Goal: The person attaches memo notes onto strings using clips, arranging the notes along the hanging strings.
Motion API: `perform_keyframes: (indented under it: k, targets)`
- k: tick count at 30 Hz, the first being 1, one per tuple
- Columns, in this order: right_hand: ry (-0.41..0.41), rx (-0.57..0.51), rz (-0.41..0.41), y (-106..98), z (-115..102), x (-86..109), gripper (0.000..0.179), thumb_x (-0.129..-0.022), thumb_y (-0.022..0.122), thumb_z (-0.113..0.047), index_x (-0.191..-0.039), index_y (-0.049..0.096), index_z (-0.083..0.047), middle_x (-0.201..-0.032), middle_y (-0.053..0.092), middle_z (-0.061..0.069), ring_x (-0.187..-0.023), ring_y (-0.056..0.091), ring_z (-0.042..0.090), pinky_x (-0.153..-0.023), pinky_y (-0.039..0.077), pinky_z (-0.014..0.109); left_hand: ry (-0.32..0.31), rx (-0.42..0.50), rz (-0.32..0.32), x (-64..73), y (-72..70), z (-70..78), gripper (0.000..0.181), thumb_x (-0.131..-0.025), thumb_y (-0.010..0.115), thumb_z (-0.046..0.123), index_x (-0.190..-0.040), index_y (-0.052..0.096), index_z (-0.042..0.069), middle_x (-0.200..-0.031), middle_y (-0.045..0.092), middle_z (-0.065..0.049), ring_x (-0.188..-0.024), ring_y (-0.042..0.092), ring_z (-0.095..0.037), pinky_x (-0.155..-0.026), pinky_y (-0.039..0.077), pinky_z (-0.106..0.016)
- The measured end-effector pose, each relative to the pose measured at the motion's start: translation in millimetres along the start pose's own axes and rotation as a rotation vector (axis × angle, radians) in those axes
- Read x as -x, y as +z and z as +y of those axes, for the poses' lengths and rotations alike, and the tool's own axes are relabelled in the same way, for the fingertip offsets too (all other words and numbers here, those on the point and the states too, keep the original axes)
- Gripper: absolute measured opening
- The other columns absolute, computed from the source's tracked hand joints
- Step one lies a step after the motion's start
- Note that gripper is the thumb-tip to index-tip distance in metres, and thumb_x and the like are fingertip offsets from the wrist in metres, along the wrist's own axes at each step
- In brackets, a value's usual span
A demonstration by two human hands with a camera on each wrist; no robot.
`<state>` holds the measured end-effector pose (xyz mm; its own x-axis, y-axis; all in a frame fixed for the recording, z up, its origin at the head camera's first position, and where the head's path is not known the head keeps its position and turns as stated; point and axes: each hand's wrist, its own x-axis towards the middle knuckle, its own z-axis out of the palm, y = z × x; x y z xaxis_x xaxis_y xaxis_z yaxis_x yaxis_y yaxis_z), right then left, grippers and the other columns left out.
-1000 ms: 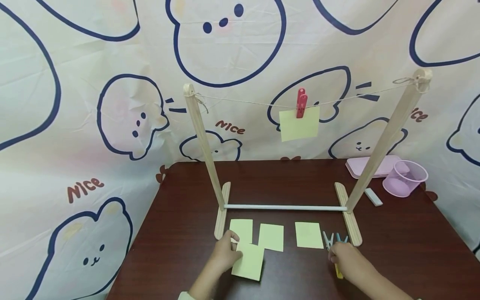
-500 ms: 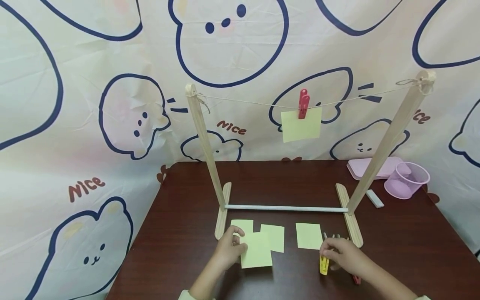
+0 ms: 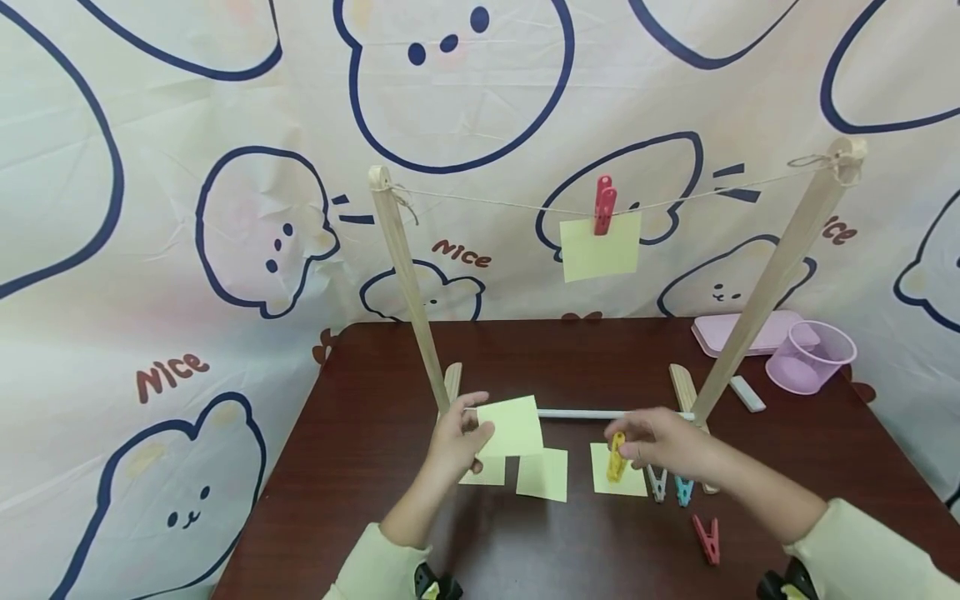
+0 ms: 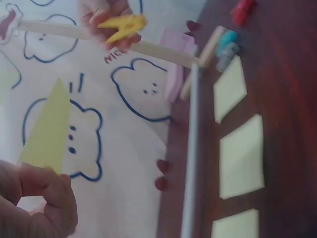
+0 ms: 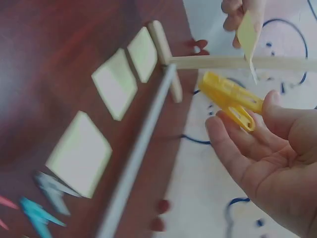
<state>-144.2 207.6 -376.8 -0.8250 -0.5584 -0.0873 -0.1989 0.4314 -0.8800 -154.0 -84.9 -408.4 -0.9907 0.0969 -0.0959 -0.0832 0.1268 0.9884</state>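
Observation:
My left hand (image 3: 454, 440) pinches a yellow-green sticky note (image 3: 516, 427) by its left edge, raised above the table. In my right hand (image 3: 660, 440) is a yellow clothespin (image 3: 617, 457), pinched between thumb and fingers; the right wrist view shows the yellow clothespin (image 5: 230, 99) with its free end pointing away from the palm. Beneath the hands three more notes lie in a row: a left note (image 3: 483, 472), partly covered by the raised one, a middle note (image 3: 543, 477) and a right note (image 3: 604, 477). Another note (image 3: 600, 254) hangs from the string under a red clothespin (image 3: 603, 207).
A wooden frame with a left post (image 3: 408, 287), a right post (image 3: 776, 275), a white crossbar (image 3: 577, 414) and a string (image 3: 480, 200) stands behind. Grey (image 3: 657, 483), blue (image 3: 684, 490) and red (image 3: 707, 540) clothespins lie nearby. A pink cup (image 3: 810, 358), flat case (image 3: 738, 333) and white block (image 3: 747, 393) sit back right.
The left hand has lifted its note up from the table. The right hand has picked up the yellow clothespin and moved up and left, uncovering the other clothespins.

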Motion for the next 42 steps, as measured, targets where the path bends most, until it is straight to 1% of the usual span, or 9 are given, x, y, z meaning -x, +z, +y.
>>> perform_keyframes:
  k: [3,8,11,15,18,21,24,29,42]
  targets:
    - [-0.029,0.046,0.05,-9.5,-28.0,-10.4,0.029,-0.087,0.061,-0.003,-0.113,0.056,0.009,-0.094,0.065,0.013,-0.079,0.063,0.021,-0.065,0.053,0.03,-0.013,0.05,-0.004,-8.2,-0.1,16.8,0.045,-0.087,0.059,-0.001,-0.13,0.046,0.003,-0.085,0.053,-0.005,-0.064,0.041,-0.012,-0.043,0.038,-0.021]
    - [-0.043,0.162,0.237,-25.9,-85.4,-29.9,0.026,-0.085,0.065,-0.004,-0.11,0.061,0.001,-0.092,0.067,0.009,-0.073,0.062,0.019,-0.064,0.052,0.027,0.004,0.128,0.062,-20.7,1.3,51.7,0.039,-0.085,0.063,-0.001,-0.123,0.053,0.001,-0.096,0.062,-0.011,-0.072,0.054,-0.013,-0.053,0.047,-0.022]
    - [-0.105,0.206,0.378,-36.2,-121.9,-43.1,0.024,-0.087,0.064,-0.006,-0.11,0.063,-0.002,-0.088,0.067,0.009,-0.067,0.06,0.019,-0.06,0.051,0.026,0.052,0.186,0.134,-30.1,2.4,73.3,0.031,-0.084,0.064,0.0,-0.115,0.059,-0.002,-0.096,0.062,-0.011,-0.076,0.057,-0.014,-0.063,0.05,-0.022]
    - [-0.273,0.25,0.592,-48.4,-166.7,-62.5,0.023,-0.088,0.063,-0.01,-0.11,0.065,-0.003,-0.084,0.066,0.01,-0.056,0.055,0.021,-0.05,0.047,0.021,0.148,0.222,0.223,-42.9,2.0,101.7,0.026,-0.086,0.064,0.005,-0.111,0.062,-0.003,-0.099,0.062,-0.01,-0.083,0.056,-0.014,-0.072,0.048,-0.023]
    - [-0.376,0.284,0.727,-54.8,-192.9,-77.3,0.021,-0.087,0.064,-0.013,-0.105,0.067,-0.004,-0.083,0.067,0.008,-0.049,0.05,0.02,-0.045,0.041,0.019,0.214,0.254,0.261,-51.7,1.6,120.7,0.025,-0.088,0.062,0.008,-0.111,0.061,-0.002,-0.099,0.061,-0.009,-0.085,0.055,-0.013,-0.074,0.047,-0.023]
    - [-0.408,0.346,0.806,-58.4,-209.3,-90.1,0.02,-0.087,0.064,-0.018,-0.102,0.069,-0.005,-0.085,0.068,0.005,-0.046,0.048,0.017,-0.044,0.038,0.02,0.275,0.294,0.272,-60.0,2.1,134.8,0.025,-0.089,0.06,0.008,-0.112,0.06,-0.003,-0.096,0.059,-0.007,-0.084,0.054,-0.012,-0.073,0.046,-0.022]
    - [-0.396,0.413,0.843,-60.2,-217.9,-100.1,0.021,-0.087,0.063,-0.02,-0.101,0.069,-0.005,-0.089,0.069,0.003,-0.046,0.048,0.013,-0.046,0.037,0.022,0.332,0.305,0.273,-66.4,3.6,145.1,0.025,-0.09,0.059,0.008,-0.112,0.06,-0.004,-0.094,0.058,-0.006,-0.084,0.053,-0.012,-0.073,0.046,-0.022]
    - [-0.34,0.441,0.825,-62.0,-221.0,-110.7,0.021,-0.087,0.062,-0.019,-0.102,0.069,-0.006,-0.092,0.069,0.003,-0.047,0.05,0.013,-0.048,0.04,0.022,0.4,0.302,0.269,-71.4,5.2,155.7,0.026,-0.091,0.059,0.009,-0.114,0.06,-0.003,-0.1,0.059,-0.009,-0.089,0.055,-0.014,-0.078,0.047,-0.025]
    - [-0.209,0.427,0.717,-64.9,-217.7,-118.3,0.023,-0.088,0.061,-0.019,-0.107,0.068,-0.008,-0.093,0.068,0.003,-0.046,0.051,0.02,-0.044,0.035,0.022,0.402,0.319,0.232,-75.4,8.9,167.7,0.028,-0.089,0.062,0.011,-0.114,0.061,-0.002,-0.102,0.062,-0.01,-0.09,0.056,-0.012,-0.078,0.046,-0.024]
